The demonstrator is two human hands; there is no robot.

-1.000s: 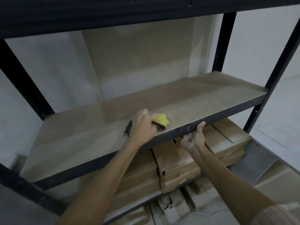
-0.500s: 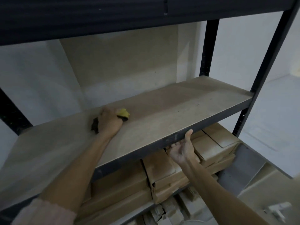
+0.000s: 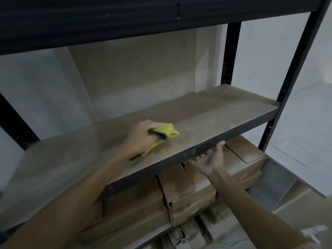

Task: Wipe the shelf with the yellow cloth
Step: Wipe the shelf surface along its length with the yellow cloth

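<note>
Left hand (image 3: 142, 139) grip bunched round yellow cloth (image 3: 167, 131), pressing it on shelf (image 3: 224, 112) mid-frame. Unwiped board runs right along its long axis. Right hand (image 3: 210, 159) spread under the front edge.

The left hand (image 3: 142, 139) grips the yellow cloth (image 3: 166, 132) on the shelf (image 3: 215, 112). At four o'clock from it, the right hand (image 3: 210, 160) touches the shelf's front edge, over cardboard boxes (image 3: 179, 186).

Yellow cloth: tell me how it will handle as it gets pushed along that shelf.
The yellow cloth is bunched and folded under the left hand, so it is probably soft and floppy. A strip trails loose beside the wrist, so it may drag or fold over. The shelf board looks matte and dusty, so it likely grips rather than slides freely.
</note>
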